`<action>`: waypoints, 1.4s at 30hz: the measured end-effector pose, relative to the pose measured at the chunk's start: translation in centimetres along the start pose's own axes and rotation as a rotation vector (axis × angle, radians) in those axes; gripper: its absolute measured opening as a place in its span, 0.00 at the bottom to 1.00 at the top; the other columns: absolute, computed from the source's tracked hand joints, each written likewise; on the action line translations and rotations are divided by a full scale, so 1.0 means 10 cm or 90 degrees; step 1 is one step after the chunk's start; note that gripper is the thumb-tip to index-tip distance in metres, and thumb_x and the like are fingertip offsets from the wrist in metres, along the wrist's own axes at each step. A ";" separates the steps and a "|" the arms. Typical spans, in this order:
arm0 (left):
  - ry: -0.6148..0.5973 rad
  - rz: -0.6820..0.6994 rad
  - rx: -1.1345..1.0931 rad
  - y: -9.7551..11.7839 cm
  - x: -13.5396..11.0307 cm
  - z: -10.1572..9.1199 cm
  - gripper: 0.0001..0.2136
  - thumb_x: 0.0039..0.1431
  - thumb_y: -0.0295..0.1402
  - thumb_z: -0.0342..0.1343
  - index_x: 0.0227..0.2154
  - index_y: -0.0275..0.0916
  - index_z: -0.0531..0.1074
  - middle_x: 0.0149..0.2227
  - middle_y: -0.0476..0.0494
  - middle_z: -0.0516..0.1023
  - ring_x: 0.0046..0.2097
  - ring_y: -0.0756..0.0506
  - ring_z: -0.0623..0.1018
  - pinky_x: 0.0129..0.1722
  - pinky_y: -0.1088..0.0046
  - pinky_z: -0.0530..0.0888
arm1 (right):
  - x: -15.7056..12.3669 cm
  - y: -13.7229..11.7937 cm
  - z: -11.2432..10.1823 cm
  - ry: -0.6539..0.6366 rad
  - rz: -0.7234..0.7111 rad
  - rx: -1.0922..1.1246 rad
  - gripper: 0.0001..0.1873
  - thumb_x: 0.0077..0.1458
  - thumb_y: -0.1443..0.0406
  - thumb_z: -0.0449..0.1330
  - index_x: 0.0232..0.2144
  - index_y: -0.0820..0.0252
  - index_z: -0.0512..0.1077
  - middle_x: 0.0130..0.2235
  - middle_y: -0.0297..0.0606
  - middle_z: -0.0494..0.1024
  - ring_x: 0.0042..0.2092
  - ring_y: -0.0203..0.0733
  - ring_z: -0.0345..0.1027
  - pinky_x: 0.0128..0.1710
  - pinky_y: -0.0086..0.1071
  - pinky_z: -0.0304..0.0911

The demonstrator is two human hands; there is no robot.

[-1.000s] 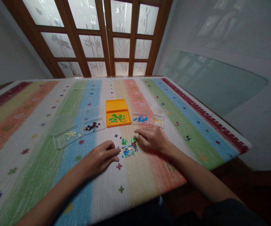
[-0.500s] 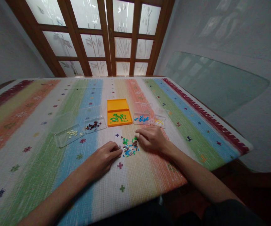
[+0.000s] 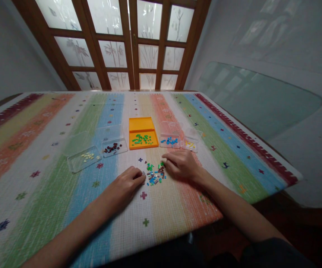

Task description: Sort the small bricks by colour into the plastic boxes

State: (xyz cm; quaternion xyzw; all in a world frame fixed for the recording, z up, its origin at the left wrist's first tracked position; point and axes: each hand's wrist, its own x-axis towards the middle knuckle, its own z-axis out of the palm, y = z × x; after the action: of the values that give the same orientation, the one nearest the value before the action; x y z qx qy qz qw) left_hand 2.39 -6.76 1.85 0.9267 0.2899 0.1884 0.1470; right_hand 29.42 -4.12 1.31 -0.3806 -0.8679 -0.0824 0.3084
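A mixed pile of tiny plastic bricks (image 3: 155, 175), green, blue, brown and grey, lies on the striped cloth between my hands. At its left edge rests my left hand (image 3: 130, 179), fingers curled and thumb against the index finger. A small greyish piece shows at those fingertips; its exact kind is too small to tell. My right hand (image 3: 182, 163) sits at the pile's upper right, palm down, with thumb and fingers closed together beside some green and brown pieces. Whatever is between its fingertips is hidden.
Beyond the pile stands an open orange box (image 3: 143, 146) with green pieces. Left of it are clear boxes with dark brown pieces (image 3: 112, 148) and cream pieces (image 3: 88, 156). To the right, clear boxes hold blue pieces (image 3: 170, 141) and yellow pieces (image 3: 189, 144).
The whole view has shifted slightly, so the table and boxes appear a little further right. Both hands stay in nearly the same place by the pile.
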 end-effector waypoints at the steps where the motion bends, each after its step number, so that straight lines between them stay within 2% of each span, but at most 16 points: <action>1: 0.003 0.004 0.010 0.00 0.00 0.01 0.14 0.71 0.28 0.43 0.41 0.37 0.75 0.38 0.40 0.74 0.38 0.45 0.73 0.37 0.67 0.74 | 0.00 0.00 0.00 -0.005 0.005 -0.001 0.13 0.60 0.68 0.53 0.31 0.61 0.77 0.24 0.36 0.77 0.24 0.36 0.66 0.26 0.32 0.55; 5: 0.007 0.050 0.077 0.02 -0.01 0.04 0.13 0.69 0.24 0.43 0.43 0.36 0.73 0.38 0.40 0.74 0.39 0.45 0.72 0.39 0.68 0.74 | -0.01 0.00 0.00 -0.024 0.010 0.008 0.12 0.60 0.68 0.53 0.32 0.60 0.77 0.24 0.36 0.77 0.25 0.36 0.66 0.26 0.32 0.56; 9: 0.000 0.075 0.145 0.05 0.00 0.05 0.11 0.67 0.21 0.45 0.41 0.34 0.72 0.38 0.40 0.73 0.38 0.44 0.71 0.38 0.67 0.74 | -0.02 0.01 0.00 -0.027 0.000 0.006 0.12 0.60 0.68 0.53 0.32 0.60 0.77 0.24 0.36 0.76 0.25 0.37 0.66 0.26 0.32 0.56; 19: 0.016 0.094 0.179 0.07 0.01 0.07 0.09 0.67 0.20 0.45 0.37 0.33 0.70 0.37 0.39 0.73 0.37 0.45 0.71 0.37 0.69 0.74 | -0.02 0.02 0.01 -0.046 -0.006 0.001 0.12 0.60 0.68 0.53 0.31 0.60 0.76 0.24 0.36 0.76 0.25 0.36 0.65 0.27 0.32 0.53; 23: 0.078 0.090 0.163 -0.01 0.02 -0.02 0.11 0.67 0.20 0.43 0.38 0.34 0.70 0.36 0.40 0.73 0.37 0.45 0.72 0.37 0.69 0.75 | -0.01 0.01 0.01 -0.042 -0.006 -0.004 0.12 0.60 0.68 0.52 0.31 0.59 0.75 0.24 0.35 0.76 0.25 0.36 0.64 0.27 0.33 0.53; 26: 0.153 0.070 0.167 -0.16 -0.01 -0.20 0.13 0.65 0.19 0.42 0.40 0.35 0.71 0.39 0.39 0.75 0.40 0.44 0.74 0.39 0.68 0.75 | -0.01 0.01 0.02 -0.030 -0.020 -0.005 0.11 0.59 0.69 0.53 0.30 0.60 0.75 0.23 0.35 0.74 0.25 0.36 0.63 0.27 0.33 0.52; 29: 0.223 -0.020 0.191 -0.38 -0.08 -0.47 0.13 0.66 0.21 0.43 0.39 0.38 0.72 0.39 0.41 0.76 0.42 0.44 0.76 0.41 0.66 0.75 | -0.02 0.01 0.02 -0.037 -0.024 -0.004 0.11 0.58 0.70 0.53 0.29 0.60 0.74 0.22 0.34 0.73 0.24 0.36 0.62 0.26 0.34 0.51; 32: 0.261 -0.151 0.200 -0.60 -0.19 -0.76 0.10 0.67 0.31 0.46 0.36 0.41 0.72 0.36 0.43 0.77 0.40 0.42 0.77 0.42 0.64 0.75 | -0.02 0.01 0.02 -0.054 -0.025 0.000 0.10 0.57 0.70 0.52 0.29 0.59 0.73 0.22 0.33 0.72 0.24 0.36 0.61 0.26 0.34 0.51; 37: 0.166 -0.371 0.193 -0.85 -0.36 -1.08 0.11 0.61 0.35 0.46 0.33 0.40 0.73 0.36 0.41 0.79 0.39 0.42 0.77 0.42 0.66 0.72 | -0.01 0.00 0.01 -0.060 -0.026 0.001 0.10 0.56 0.70 0.52 0.29 0.58 0.72 0.22 0.32 0.72 0.23 0.35 0.60 0.26 0.34 0.50; 42: 0.105 -0.473 0.184 -0.89 -0.40 -1.14 0.13 0.57 0.36 0.46 0.35 0.37 0.74 0.37 0.39 0.80 0.40 0.41 0.77 0.41 0.68 0.71 | -0.01 0.00 0.01 -0.068 -0.020 0.008 0.10 0.56 0.71 0.52 0.29 0.58 0.72 0.22 0.32 0.72 0.23 0.36 0.60 0.26 0.34 0.51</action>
State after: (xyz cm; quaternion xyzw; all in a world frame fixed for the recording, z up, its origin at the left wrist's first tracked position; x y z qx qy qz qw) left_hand -9.87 -0.23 7.54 0.7516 0.6395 0.1536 0.0494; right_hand 29.44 -4.15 1.18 -0.3688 -0.8894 -0.0617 0.2629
